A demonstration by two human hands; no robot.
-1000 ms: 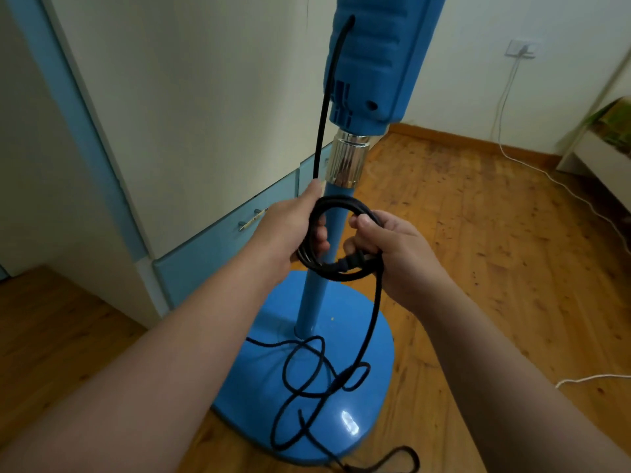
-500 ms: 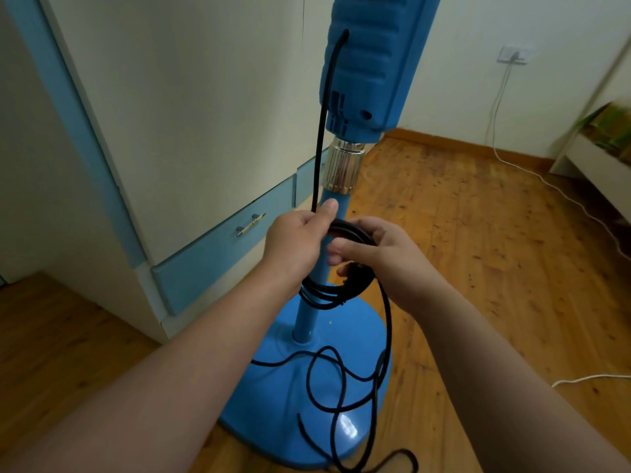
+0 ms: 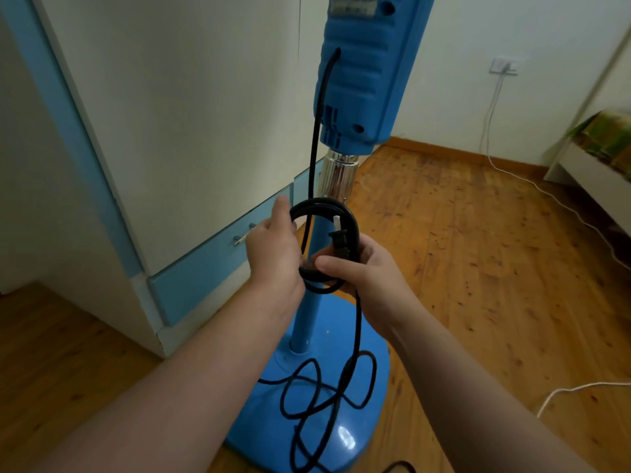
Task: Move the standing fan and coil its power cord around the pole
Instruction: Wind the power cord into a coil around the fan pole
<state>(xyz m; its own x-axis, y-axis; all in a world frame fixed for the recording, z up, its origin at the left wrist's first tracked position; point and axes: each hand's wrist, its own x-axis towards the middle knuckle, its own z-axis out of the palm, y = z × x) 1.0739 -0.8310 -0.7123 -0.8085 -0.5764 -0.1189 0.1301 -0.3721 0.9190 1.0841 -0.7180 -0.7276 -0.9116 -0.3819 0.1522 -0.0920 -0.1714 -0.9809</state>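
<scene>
A blue standing fan rises in front of me, with its control housing (image 3: 365, 80) at the top, a chrome collar (image 3: 336, 177), a blue pole (image 3: 307, 315) and a round blue base (image 3: 372, 363). The black power cord (image 3: 316, 131) drops from the housing into several loops (image 3: 345, 213) around the pole. My left hand (image 3: 273, 254) grips the left side of the loops. My right hand (image 3: 365, 278) pinches their lower right part, where the plug (image 3: 339, 238) lies. Loose cord (image 3: 327, 394) trails in curls over the base.
A white wardrobe with blue trim and a blue drawer (image 3: 205, 268) stands close on the left. A white cable (image 3: 532, 186) runs from a wall socket (image 3: 503, 66) across the wooden floor. Another white cable (image 3: 573, 390) lies at the right. A white bed frame (image 3: 594, 172) stands far right.
The cord loops around the pole have widened and tilted up, and the plug now shows on their right side. Both hands stay on the coil; the view has shifted upward.
</scene>
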